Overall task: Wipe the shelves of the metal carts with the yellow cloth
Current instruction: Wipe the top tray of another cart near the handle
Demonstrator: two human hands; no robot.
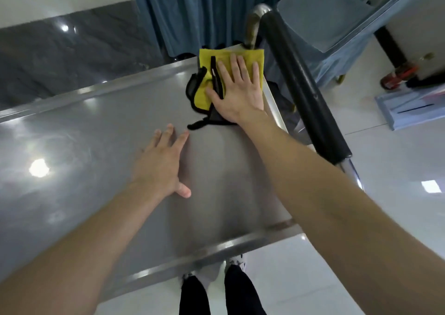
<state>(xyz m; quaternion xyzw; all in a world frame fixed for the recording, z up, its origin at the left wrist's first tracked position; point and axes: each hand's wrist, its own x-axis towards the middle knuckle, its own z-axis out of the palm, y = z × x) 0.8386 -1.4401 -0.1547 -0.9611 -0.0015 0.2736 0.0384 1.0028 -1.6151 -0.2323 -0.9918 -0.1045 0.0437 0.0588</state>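
The right hand (237,91) lies flat, with straight and spread fingers, on the yellow cloth (207,70) and presses it onto the top shelf (101,131) of the metal cart; it does not grip the cloth, it only pushes it down. The left hand (160,163) is also released, with the palm down and the fingers straight, resting on the bare steel nearer to the person, and it seems to steady the body or the cart. The cloth is folded, has a black edge, and lies at the far right corner of the shelf, just beside the raised rim and below the black padded handle (303,83). Most of it is under the palm and the fingers, and a part with the black border shows out on the left and near side of the hand. To do this step well, I think the palm should keep an even pressure, so the cloth does not bunch up, and the strokes should overlap from the corner along the rim and then across to the left end. The loose black edge could fold under, so it is better to flatten it first.
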